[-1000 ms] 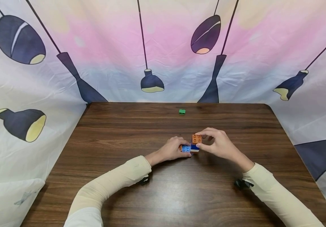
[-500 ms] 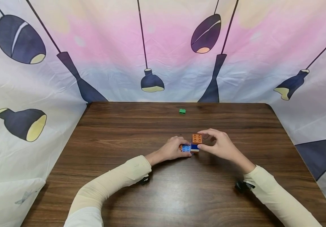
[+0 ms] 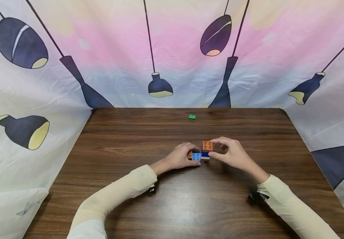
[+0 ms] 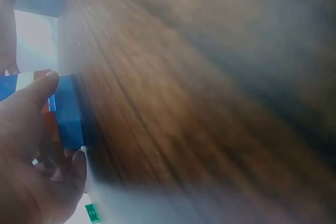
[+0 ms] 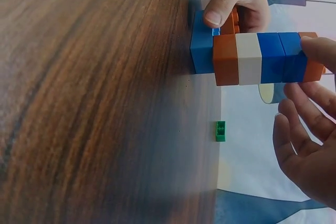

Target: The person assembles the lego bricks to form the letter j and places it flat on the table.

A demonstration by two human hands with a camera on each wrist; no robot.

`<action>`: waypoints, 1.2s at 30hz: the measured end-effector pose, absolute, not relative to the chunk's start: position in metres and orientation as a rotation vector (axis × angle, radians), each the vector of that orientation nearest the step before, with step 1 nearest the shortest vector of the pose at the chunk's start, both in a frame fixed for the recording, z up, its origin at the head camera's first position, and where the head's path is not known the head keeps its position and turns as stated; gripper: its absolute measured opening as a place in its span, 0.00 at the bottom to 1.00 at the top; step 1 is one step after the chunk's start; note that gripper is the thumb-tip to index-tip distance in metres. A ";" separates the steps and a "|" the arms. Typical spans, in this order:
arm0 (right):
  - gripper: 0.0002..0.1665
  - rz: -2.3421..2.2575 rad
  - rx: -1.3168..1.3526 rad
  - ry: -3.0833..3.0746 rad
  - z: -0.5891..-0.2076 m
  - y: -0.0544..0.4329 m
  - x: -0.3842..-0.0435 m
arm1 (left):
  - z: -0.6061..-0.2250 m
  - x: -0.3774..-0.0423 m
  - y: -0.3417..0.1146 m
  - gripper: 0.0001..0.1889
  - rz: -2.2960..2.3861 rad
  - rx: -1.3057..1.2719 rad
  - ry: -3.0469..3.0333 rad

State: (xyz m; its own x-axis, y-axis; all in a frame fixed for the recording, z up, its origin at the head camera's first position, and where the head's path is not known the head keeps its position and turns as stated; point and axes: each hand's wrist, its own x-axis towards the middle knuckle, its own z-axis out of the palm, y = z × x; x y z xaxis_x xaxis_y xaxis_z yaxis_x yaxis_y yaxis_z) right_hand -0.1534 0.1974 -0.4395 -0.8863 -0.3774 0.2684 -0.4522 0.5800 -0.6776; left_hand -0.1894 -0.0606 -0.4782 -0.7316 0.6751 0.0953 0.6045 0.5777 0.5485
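A tower of toy building bricks [image 5: 249, 59] rises from a blue base brick [image 5: 201, 51], layered orange, white, blue, blue and orange. Its studded orange top brick [image 3: 207, 146] faces up in the head view. My right hand [image 3: 231, 152] pinches the tower near the top, thumb across the orange and blue layers. The left hand [image 3: 182, 156] grips the tower's foot between thumb and fingers. Between those fingers show light-blue studs [image 3: 196, 156] and a low orange brick [image 3: 189, 154]. Left wrist view: the thumb overlaps the orange layer and fingertips touch the blue base brick [image 4: 69, 113].
A small green brick [image 3: 192, 117] lies alone near the far edge of the brown wooden table [image 3: 136, 132]. Behind and at both sides hangs a cloth [image 3: 124, 49] printed with lamps.
My left hand has shifted slightly left, showing more of the light-blue and orange bricks. The right hand has drawn back slightly from the tower's top. The green brick stays put.
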 end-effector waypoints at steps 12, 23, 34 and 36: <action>0.25 1.202 0.689 -2.722 -0.440 0.196 -0.153 | -0.478 -0.183 -0.080 0.31 0.855 1.036 2.748; 0.25 1.192 0.695 -2.718 -0.439 0.197 -0.155 | -0.474 -0.181 -0.096 0.25 0.880 1.039 2.802; 0.25 1.182 0.694 -2.717 -0.439 0.197 -0.159 | -0.474 -0.182 -0.099 0.23 0.892 1.078 2.802; 0.25 1.181 0.694 -2.713 -0.439 0.196 -0.160 | -0.474 -0.183 -0.099 0.22 0.899 1.089 2.802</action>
State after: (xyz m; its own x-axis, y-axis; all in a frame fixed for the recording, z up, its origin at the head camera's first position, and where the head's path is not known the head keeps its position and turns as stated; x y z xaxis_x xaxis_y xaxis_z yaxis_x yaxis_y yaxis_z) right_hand -0.1602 0.1962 -0.4392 -0.8907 -0.3669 0.2684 -0.4464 0.5945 -0.6688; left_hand -0.1831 -0.0988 -0.4743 -0.7592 0.6208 0.1957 0.6187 0.5950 0.5130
